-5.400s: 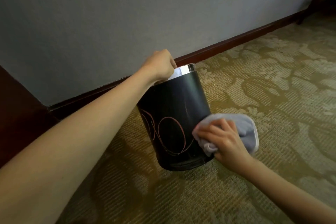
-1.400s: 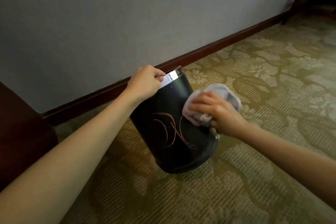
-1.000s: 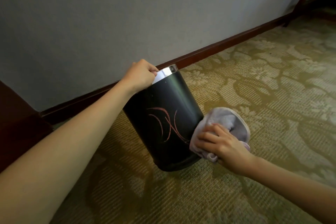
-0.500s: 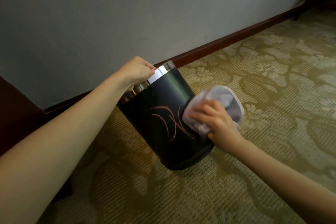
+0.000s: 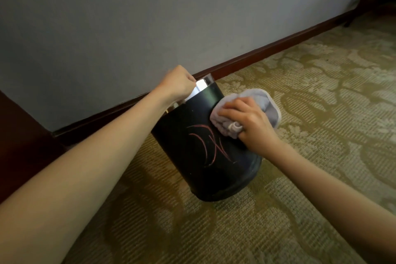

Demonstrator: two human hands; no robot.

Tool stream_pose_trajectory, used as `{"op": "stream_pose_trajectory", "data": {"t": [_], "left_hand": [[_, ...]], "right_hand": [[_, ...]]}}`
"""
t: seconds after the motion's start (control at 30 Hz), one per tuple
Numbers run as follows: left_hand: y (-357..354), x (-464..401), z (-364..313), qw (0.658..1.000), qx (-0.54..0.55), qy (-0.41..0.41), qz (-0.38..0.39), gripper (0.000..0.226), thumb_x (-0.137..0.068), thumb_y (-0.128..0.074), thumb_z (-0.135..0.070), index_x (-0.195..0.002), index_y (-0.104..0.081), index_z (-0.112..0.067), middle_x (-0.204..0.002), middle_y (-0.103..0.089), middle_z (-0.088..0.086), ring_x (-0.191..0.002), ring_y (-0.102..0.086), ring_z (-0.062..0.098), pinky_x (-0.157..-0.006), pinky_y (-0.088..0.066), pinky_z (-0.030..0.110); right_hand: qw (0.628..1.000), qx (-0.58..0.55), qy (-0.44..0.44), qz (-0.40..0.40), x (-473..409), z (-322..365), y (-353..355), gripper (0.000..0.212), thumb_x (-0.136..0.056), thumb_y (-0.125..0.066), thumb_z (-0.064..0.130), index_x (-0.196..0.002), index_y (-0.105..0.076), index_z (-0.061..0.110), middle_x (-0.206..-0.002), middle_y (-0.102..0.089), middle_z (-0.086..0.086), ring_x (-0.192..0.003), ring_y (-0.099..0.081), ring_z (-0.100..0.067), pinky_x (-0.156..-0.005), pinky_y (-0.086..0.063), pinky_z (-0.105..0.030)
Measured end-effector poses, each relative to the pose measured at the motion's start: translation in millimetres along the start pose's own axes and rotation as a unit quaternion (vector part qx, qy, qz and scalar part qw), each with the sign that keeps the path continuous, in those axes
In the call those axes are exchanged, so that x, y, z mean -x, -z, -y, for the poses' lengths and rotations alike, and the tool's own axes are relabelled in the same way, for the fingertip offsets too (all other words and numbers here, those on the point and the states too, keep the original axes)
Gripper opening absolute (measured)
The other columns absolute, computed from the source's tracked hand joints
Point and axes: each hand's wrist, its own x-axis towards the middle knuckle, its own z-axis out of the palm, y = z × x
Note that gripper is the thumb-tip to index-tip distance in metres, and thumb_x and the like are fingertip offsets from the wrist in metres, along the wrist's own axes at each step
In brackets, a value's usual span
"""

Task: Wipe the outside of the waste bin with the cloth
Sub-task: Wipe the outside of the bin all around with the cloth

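**Cloth back up on the bin's upper side**

Waste bin (image 5: 205,156) tilted on the carpet (image 5: 300,210) just out from the wall (image 5: 150,17) and its dark baseboard (image 5: 267,49), shiny rim leaned away toward the wall. Gripped at that rim by the left hand (image 5: 179,83), fingers curled over the edge. Pressed against the bin's upper right flank — grey cloth (image 5: 257,103), bunched under the right hand (image 5: 246,120), fingers curled round the wad.

Half a second back, much the same spot; a second back, down near the base. Up-and-down strokes on one flank, then — probably mid-wipe, with the far side likely not yet reached.

Against the earliest frame: looped pattern replaced by crossed red strokes (image 5: 211,146) facing the camera, so bin turned since.
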Motion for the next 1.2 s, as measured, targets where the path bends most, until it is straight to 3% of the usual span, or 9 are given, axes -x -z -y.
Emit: {"op": "stream_pose_trajectory", "data": {"t": [0.13, 0.27, 0.37, 0.4, 0.43, 0.47, 0.6, 0.93, 1.2], "left_hand": [[14.8, -4.3, 26.6, 0.999, 0.021, 0.033, 0.017, 0.025, -0.085, -0.044, -0.006, -0.063, -0.054, -0.014, -0.057, -0.041, 0.008, -0.046, -0.034, 0.019, -0.039, -0.025, 0.018], [17.7, -3.6, 39.0, 0.998, 0.041, 0.044, 0.021, 0.021, -0.09, -0.046, -0.011, -0.08, -0.065, -0.012, -0.063, -0.043, 0.009, -0.049, -0.033, 0.017, -0.045, -0.026, 0.021], [12.8, -3.0, 24.9, 0.999, 0.032, 0.008, 0.009, 0.023, -0.089, -0.05, -0.011, -0.082, -0.071, -0.003, -0.046, -0.052, 0.0, -0.042, -0.045, 0.006, -0.038, -0.037, 0.023], [10.0, -2.9, 18.6, 1.0, 0.022, -0.006, 0.012, 0.025, -0.089, -0.051, -0.009, -0.073, -0.07, -0.009, -0.062, -0.063, -0.007, -0.057, -0.053, -0.005, -0.04, -0.039, 0.023], [6.7, -2.5, 12.1, 1.0, 0.011, -0.016, 0.019, 0.029, -0.087, -0.05, -0.008, -0.062, -0.063, -0.015, -0.031, -0.04, -0.006, -0.031, -0.038, 0.004, -0.037, -0.033, 0.02], [3.1, -3.1, 7.1, 0.999, 0.003, -0.025, 0.027, 0.029, -0.086, -0.049, -0.006, -0.06, -0.053, -0.018, -0.04, -0.02, -0.011, -0.037, -0.019, 0.006, -0.035, -0.024, 0.019], [-0.6, -5.4, 0.1, 0.999, -0.014, -0.029, 0.023, 0.017, -0.084, -0.048, -0.004, -0.076, -0.047, -0.019, -0.066, -0.037, 0.004, -0.056, -0.031, 0.013, -0.045, -0.023, 0.024], [4.7, -9.0, 10.5, 1.0, 0.017, -0.009, 0.01, 0.017, -0.084, -0.044, 0.0, -0.074, -0.047, -0.014, -0.057, -0.029, 0.004, -0.045, -0.02, 0.01, -0.034, -0.017, 0.017], [-9.3, -8.6, 0.7, 1.0, -0.002, -0.021, 0.004, 0.019, -0.085, -0.046, -0.004, -0.075, -0.05, -0.02, -0.078, -0.044, 0.003, -0.073, -0.039, 0.016, -0.057, -0.036, 0.026]], "right_hand": [[0.998, 0.01, 0.002, 0.057, 59.6, 10.0, -17.7, 0.026, -0.079, -0.064, 0.008, -0.104, -0.072, 0.007, -0.104, -0.066, -0.01, -0.097, -0.055, -0.035, -0.081, -0.044, -0.049], [0.994, 0.01, 0.04, 0.102, 86.2, 6.3, -19.3, 0.032, -0.092, -0.047, 0.03, -0.104, -0.071, 0.012, -0.105, -0.066, -0.004, -0.096, -0.054, -0.029, -0.082, -0.044, -0.045], [0.997, 0.002, -0.001, 0.074, 50.0, -1.4, -11.6, 0.025, -0.076, -0.073, 0.008, -0.101, -0.072, 0.01, -0.101, -0.065, -0.008, -0.096, -0.051, -0.026, -0.084, -0.044, -0.043], [0.998, 0.006, -0.016, 0.055, 30.6, -3.5, -9.5, 0.035, -0.067, -0.076, -0.005, -0.099, -0.072, 0.008, -0.101, -0.065, -0.011, -0.097, -0.052, -0.028, -0.085, -0.044, -0.045], [0.999, 0.003, -0.014, 0.033, 11.6, -5.0, -5.5, 0.035, -0.064, -0.072, -0.01, -0.096, -0.072, 0.004, -0.1, -0.065, -0.014, -0.096, -0.052, -0.029, -0.088, -0.044, -0.042], [1.0, -0.006, 0.004, -0.001, -4.9, -6.8, -2.7, 0.029, -0.066, -0.067, -0.01, -0.092, -0.073, 0.0, -0.097, -0.066, -0.016, -0.094, -0.051, -0.027, -0.092, -0.04, -0.035], [0.997, -0.018, -0.063, -0.049, -11.8, -4.1, -5.2, 0.036, -0.07, -0.064, -0.007, -0.104, -0.071, 0.002, -0.104, -0.065, -0.014, -0.098, -0.049, -0.029, -0.088, -0.04, -0.04], [0.988, 0.056, 0.057, 0.133, 84.5, 4.6, -7.4, 0.022, -0.086, -0.055, 0.023, -0.098, -0.071, 0.015, -0.093, -0.064, 0.0, -0.091, -0.051, -0.025, -0.082, -0.042, -0.043], [0.997, 0.051, -0.042, -0.037, -5.0, 1.3, -6.8, 0.035, -0.069, -0.072, -0.004, -0.102, -0.072, 0.005, -0.104, -0.066, -0.012, -0.094, -0.054, -0.037, -0.079, -0.044, -0.052]]}}
